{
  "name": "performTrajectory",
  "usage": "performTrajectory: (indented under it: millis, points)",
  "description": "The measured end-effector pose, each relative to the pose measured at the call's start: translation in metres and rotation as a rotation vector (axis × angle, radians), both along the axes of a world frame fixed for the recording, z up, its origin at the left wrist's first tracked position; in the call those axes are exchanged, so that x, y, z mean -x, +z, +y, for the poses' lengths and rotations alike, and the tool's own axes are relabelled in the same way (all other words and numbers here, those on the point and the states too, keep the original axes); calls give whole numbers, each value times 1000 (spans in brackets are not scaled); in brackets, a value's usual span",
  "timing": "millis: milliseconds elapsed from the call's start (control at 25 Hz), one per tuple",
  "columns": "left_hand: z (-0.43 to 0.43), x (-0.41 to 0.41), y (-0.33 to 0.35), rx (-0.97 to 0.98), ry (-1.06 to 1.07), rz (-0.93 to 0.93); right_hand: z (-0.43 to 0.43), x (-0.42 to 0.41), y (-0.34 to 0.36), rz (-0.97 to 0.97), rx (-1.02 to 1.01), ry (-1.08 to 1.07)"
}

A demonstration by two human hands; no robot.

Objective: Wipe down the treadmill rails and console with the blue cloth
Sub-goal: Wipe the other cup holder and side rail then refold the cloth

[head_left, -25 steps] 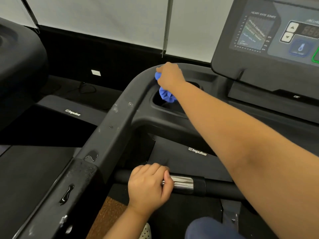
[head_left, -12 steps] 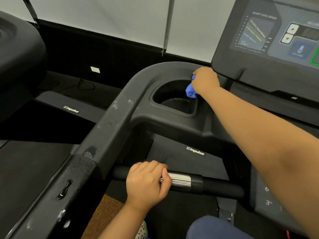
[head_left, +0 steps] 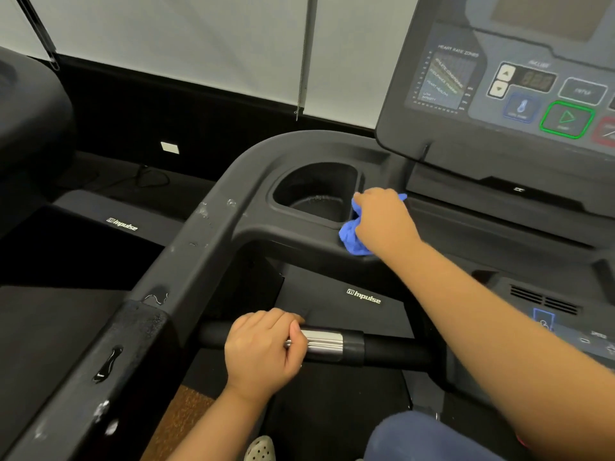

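Two grips clamped: right hand (head_left: 382, 224) bunches blue cloth (head_left: 352, 241) at cup holder (head_left: 312, 183) rim, apparently pressing; left hand (head_left: 263, 351) wraps handlebar (head_left: 392, 352).

The black treadmill rail (head_left: 186, 261) climbs from seven o'clock to a cup holder (head_left: 316, 181) near centre. A bunched blue cloth (head_left: 351, 239) lies on the holder's rim, at its four o'clock. White scuffs (head_left: 203, 209) mark the rail.

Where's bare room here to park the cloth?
The cup holder shows nothing inside, between the left rail and the right hand gripping the blue cloth. The ledge under the console panel is bare too. Crowded: the handlebar, gripped by the left hand.
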State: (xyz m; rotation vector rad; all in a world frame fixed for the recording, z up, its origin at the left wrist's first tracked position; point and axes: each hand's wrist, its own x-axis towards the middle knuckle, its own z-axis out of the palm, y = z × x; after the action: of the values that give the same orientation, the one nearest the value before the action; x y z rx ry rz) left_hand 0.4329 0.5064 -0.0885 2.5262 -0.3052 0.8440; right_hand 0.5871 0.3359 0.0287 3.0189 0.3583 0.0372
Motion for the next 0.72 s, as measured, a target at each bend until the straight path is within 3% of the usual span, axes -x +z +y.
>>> performTrajectory:
  millis: [200,400,520,600,680,720]
  points:
    - [1,0,2,40,-12,16,15,54,1,43,-28,97]
    - [4,-2,2,36,6,92,29,49,7,121,-653,-28]
    - [6,-3,1,37,-5,84,50,15,17,66,-955,-205]
    - [6,-2,2,46,-21,65,66,-14,23,-10,-1151,-464]
    - [5,-2,1,55,-22,47,80,-41,20,102,-1468,-750]
    - [6,-2,1,59,-23,45,84,-56,5,231,-1472,-803]
